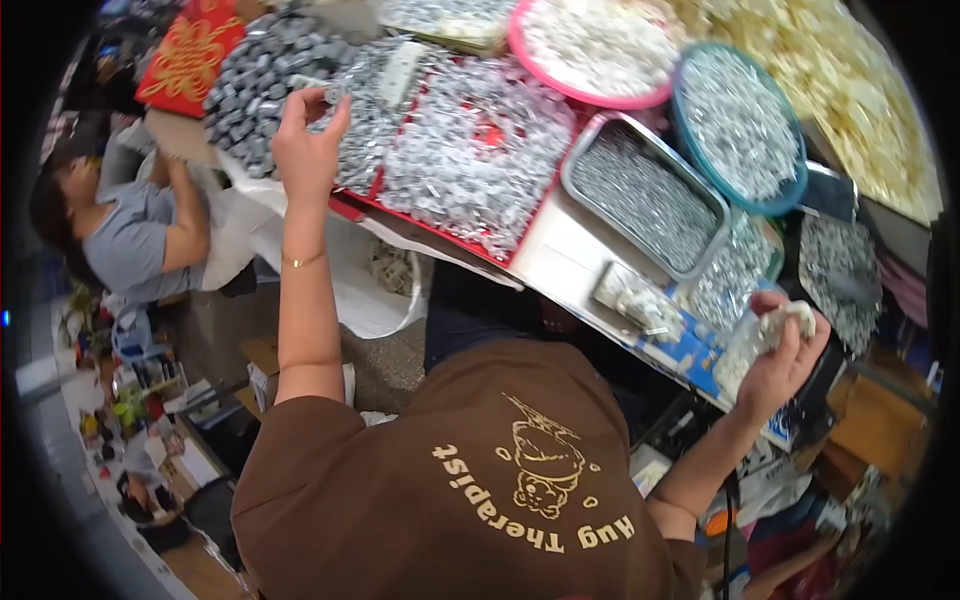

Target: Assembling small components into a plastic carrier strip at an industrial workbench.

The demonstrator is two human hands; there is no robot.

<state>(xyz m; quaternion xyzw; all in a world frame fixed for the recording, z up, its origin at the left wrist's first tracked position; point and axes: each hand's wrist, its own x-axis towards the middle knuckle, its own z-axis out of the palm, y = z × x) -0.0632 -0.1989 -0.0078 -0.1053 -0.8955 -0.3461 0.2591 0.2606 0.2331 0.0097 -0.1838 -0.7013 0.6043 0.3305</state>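
Left hand [308, 145] pinches a small piece [334, 96] beside a grey heap [262, 75]; right hand [780, 362] clasps a whitish piece [796, 316] in its fingers. Pink basin [625, 101] holds white pieces [600, 45]; teal basin [770, 207], clear bits [735, 125]; metal tray [620, 231], grey parts [645, 185].

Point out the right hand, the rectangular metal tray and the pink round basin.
Right hand [779, 372]: head view, on the back of the hand.
Rectangular metal tray [622, 232]: head view, on its lower-left rim.
Pink round basin [602, 99]: head view, on its lower rim.
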